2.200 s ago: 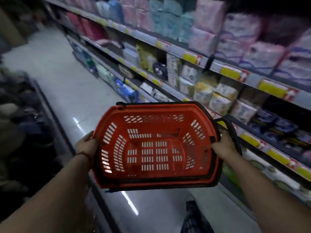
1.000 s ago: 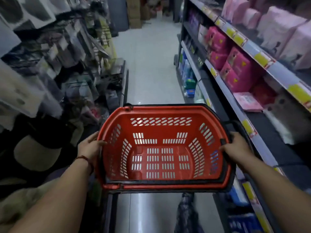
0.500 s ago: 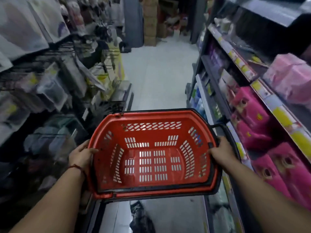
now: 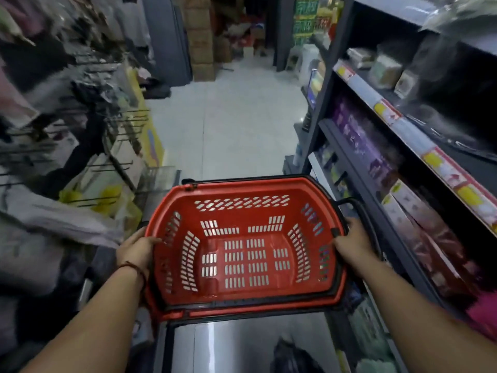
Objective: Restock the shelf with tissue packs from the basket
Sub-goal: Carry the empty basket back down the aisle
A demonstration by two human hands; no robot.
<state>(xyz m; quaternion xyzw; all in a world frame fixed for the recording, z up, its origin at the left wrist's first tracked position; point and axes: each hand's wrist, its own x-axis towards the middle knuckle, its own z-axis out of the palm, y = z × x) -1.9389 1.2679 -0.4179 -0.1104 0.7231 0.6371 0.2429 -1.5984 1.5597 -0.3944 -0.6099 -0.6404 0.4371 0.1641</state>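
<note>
Since the earlier frames the person has walked on down the aisle. The stacked boxes (image 4: 200, 36) at its far end are closer, and the pink packs (image 4: 484, 308) have slid to the lower right corner.

- The red basket (image 4: 242, 211) is carried level at waist height over the floor (image 4: 228, 125), just beside the right-hand shelf (image 4: 403, 130).
- Left hand (image 4: 137, 251): fingers curled over the basket's left rim, gripping it.
- Right hand (image 4: 352, 243): clasps the right rim, next to the dropped black handle (image 4: 357, 204).
- No tissue packs show inside; the slotted bottom is bare.

Judgement: the unloading looks finished and the empty basket is being carried away. The next move would be to refill it or put it down.
</note>
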